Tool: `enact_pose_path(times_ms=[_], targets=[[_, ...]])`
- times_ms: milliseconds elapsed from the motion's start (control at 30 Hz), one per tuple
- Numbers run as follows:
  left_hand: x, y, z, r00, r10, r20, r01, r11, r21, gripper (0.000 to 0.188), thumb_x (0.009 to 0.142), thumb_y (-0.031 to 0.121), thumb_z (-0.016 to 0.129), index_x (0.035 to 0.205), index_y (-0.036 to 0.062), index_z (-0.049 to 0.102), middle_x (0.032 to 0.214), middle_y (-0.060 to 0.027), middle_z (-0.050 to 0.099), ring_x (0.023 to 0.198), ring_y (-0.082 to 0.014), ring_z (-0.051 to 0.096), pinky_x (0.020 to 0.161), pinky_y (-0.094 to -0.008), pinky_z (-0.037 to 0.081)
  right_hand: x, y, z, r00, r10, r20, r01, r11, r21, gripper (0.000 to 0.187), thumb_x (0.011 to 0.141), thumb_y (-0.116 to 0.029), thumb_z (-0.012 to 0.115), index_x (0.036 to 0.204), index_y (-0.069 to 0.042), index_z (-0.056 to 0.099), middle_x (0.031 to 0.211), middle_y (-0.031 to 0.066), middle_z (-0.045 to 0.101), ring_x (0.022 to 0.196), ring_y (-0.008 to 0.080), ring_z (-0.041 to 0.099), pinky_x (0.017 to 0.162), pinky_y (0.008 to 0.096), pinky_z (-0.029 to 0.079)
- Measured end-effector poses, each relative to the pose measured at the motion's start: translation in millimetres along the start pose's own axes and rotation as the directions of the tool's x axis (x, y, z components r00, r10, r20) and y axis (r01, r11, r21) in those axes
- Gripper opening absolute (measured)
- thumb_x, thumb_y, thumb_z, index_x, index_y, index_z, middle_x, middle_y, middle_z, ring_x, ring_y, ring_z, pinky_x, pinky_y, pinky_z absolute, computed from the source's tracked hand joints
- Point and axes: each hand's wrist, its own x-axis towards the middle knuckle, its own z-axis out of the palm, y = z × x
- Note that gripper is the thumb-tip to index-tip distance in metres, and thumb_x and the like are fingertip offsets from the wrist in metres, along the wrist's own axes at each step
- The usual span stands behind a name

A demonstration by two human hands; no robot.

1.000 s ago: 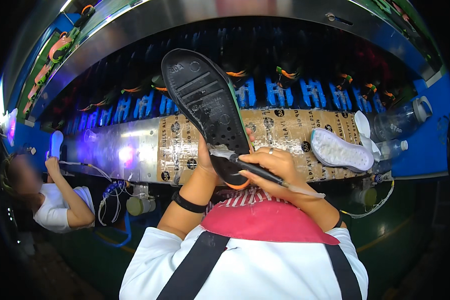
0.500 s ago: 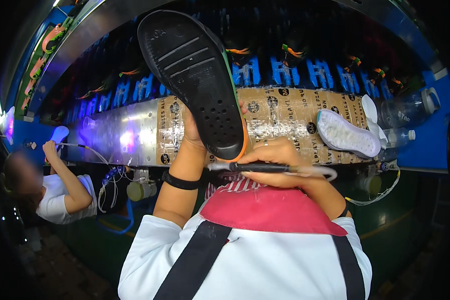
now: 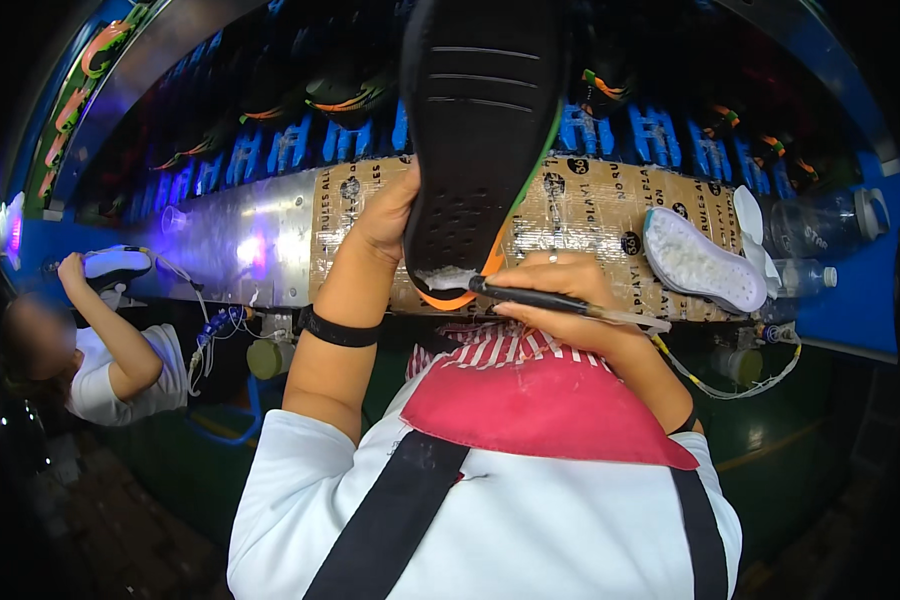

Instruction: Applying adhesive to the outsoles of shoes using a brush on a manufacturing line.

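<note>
My left hand grips a shoe by its side, with the black bottom turned toward me and the toe end pointing away. Some of its fingers are hidden behind the shoe. Three grooves cross the sole, and small holes dot its nearer part; orange and green show along the edge. In my right hand is a black-handled brush with a clear tube at its rear. Its pale bristles lie against the near end of the sole, where a whitish patch shows; I cannot tell bristles from wet coating there.
Printed cardboard covers the bench. On the right lie a white sole and clear bottles. Behind, a row of blue racks carries dark shoes. A co-worker at left handles another sole. A hose hangs at right.
The shoe has swung more upright and shifted right and away from me. The brush, before just below the shoe's near end, now touches the sole. The co-worker's sole has turned.
</note>
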Motion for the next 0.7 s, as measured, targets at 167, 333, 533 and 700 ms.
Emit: enact_pose_path(times_ms=[167, 333, 533, 700], targets=[[3, 12, 9, 0.997, -0.066, 0.036, 0.058, 0.977, 0.204, 0.048, 0.095, 0.038, 0.048, 0.123, -0.0007, 0.052, 0.111, -0.0117, 0.062, 0.097, -0.0170, 0.063, 0.083, -0.0310, 0.053, -4, 3, -4, 0.986, -0.070, 0.150, 0.059, 0.996, 0.074, 0.025, 0.073, -0.006, 0.074, 0.097, -0.001, 0.069, 0.075, 0.0120, 0.066, 0.061, 0.0203, 0.062, 0.057, 0.0294, 0.047], [8, 17, 10, 0.966, -0.253, -0.055, 0.258, 0.938, 0.232, 0.051, 0.094, 0.035, 0.051, 0.128, -0.0025, 0.047, 0.117, -0.0146, 0.060, 0.100, -0.0201, 0.063, 0.086, -0.0342, 0.053, 0, 7, 4, 0.992, -0.121, 0.022, 0.122, 0.990, -0.073, 0.023, 0.073, -0.005, 0.073, 0.096, -0.003, 0.070, 0.076, 0.0125, 0.067, 0.063, 0.0223, 0.064, 0.058, 0.0307, 0.048], [11, 23, 20, 0.941, -0.313, -0.133, 0.324, 0.711, 0.624, 0.049, 0.095, 0.041, 0.049, 0.120, -0.0007, 0.057, 0.105, -0.0087, 0.064, 0.087, -0.0114, 0.062, 0.076, -0.0248, 0.050, -5, -4, -10, 0.964, -0.035, 0.265, 0.027, 0.999, 0.034, 0.022, 0.075, -0.009, 0.072, 0.096, -0.003, 0.069, 0.075, 0.0131, 0.066, 0.064, 0.0245, 0.063, 0.060, 0.0313, 0.049], [19, 17, 28, 0.920, -0.378, -0.107, 0.344, 0.646, 0.681, 0.053, 0.095, 0.046, 0.045, 0.119, 0.0006, 0.058, 0.103, -0.0089, 0.065, 0.089, -0.0124, 0.061, 0.078, -0.0251, 0.049, -3, 1, 1, 0.988, -0.102, 0.117, 0.122, 0.976, -0.182, 0.024, 0.074, -0.005, 0.072, 0.097, -0.002, 0.068, 0.073, 0.0122, 0.064, 0.060, 0.0229, 0.060, 0.057, 0.0308, 0.046]])
